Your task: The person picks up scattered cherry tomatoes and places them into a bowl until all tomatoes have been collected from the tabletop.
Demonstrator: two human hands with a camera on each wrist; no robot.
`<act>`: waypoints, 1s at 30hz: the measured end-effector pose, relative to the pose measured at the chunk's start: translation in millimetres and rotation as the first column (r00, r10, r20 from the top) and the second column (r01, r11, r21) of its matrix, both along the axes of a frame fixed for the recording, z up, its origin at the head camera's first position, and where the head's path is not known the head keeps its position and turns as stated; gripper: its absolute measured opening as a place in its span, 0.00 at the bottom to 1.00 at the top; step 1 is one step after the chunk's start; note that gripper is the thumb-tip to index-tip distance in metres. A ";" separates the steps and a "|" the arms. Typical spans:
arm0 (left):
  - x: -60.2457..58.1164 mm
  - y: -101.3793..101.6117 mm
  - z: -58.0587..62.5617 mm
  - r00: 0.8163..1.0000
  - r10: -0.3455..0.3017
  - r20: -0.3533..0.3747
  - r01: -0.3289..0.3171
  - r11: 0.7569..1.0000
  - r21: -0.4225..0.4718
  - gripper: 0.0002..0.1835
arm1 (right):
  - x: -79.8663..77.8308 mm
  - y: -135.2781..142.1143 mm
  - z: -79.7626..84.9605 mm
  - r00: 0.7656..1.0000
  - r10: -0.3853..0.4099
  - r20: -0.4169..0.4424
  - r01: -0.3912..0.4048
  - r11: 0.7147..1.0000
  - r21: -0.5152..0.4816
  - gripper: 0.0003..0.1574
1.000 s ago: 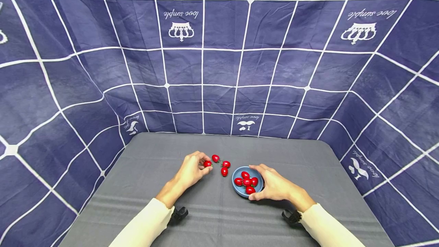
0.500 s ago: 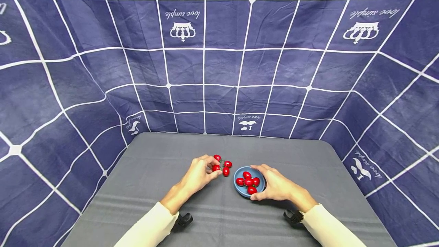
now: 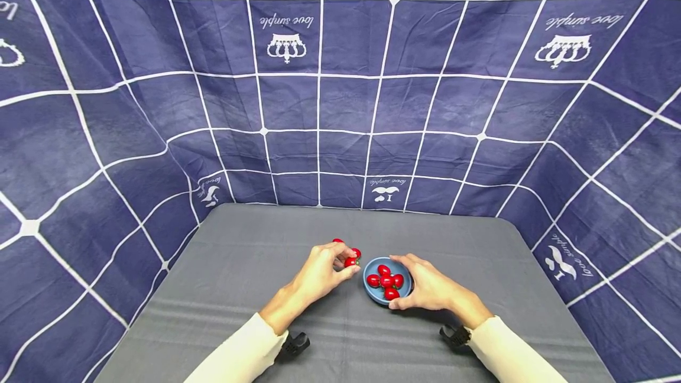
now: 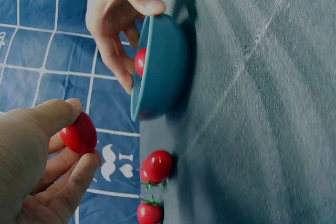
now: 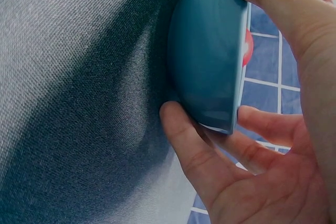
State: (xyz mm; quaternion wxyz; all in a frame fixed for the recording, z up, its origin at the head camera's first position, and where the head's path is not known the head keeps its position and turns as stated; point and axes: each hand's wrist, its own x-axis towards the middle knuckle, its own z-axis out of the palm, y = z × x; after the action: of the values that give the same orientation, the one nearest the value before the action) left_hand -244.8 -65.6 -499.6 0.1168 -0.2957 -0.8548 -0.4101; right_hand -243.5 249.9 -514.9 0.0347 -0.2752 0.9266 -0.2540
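Note:
My left hand (image 3: pixel 321 272) pinches a red cherry tomato (image 4: pixel 81 134) between thumb and fingers, just left of the blue bowl (image 3: pixel 374 294). In the left wrist view the tomato is held above the table, apart from the bowl. My right hand (image 3: pixel 430 288) grips the bowl from its right side, the thumb at the near rim and fingers round the far side. Several red tomatoes (image 3: pixel 386 281) lie inside the bowl. Under and beyond my left hand, loose cherry tomatoes (image 4: pixel 159 165) with green stems rest on the cloth; the head view partly hides them.
A grey cloth (image 3: pixel 255 229) covers the table. Blue curtains (image 3: pixel 340 105) with white grid lines stand behind and at both sides. Black wrist straps (image 3: pixel 295 344) sit at the cuffs of the cream sleeves (image 3: pixel 239 350).
My left hand has carried the tomato rightward toward the bowl, passing over the loose tomatoes and covering some of them. My right hand and the bowl have stayed in place.

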 end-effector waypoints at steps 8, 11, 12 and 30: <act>2.2 13.1 0.7 0.998 -0.050 0.037 0.049 0.998 0.025 0.11 | -2.4 -0.9 1.9 1.000 -0.015 0.018 0.015 1.000 0.002 0.71; 2.9 18.1 0.6 0.997 -0.060 0.048 0.059 0.998 0.025 0.11 | -2.7 -0.1 2.1 1.000 -0.016 0.018 0.016 1.000 0.005 0.71; 3.0 19.7 0.3 0.997 -0.061 0.046 0.060 0.998 0.023 0.11 | -2.6 0.3 2.2 1.000 -0.013 0.015 0.013 1.000 0.007 0.71; 4.4 42.5 -3.7 0.991 -0.123 0.061 0.123 0.992 0.007 0.10 | 0.5 -1.2 3.8 1.000 -0.013 0.014 0.012 1.000 0.028 0.71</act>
State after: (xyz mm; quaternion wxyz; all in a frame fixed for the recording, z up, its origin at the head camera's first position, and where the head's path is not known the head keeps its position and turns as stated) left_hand -240.4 -23.1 -503.4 0.0656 -0.3349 -0.8374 -0.4269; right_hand -243.0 248.7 -511.1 0.0436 -0.2670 0.9314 -0.2434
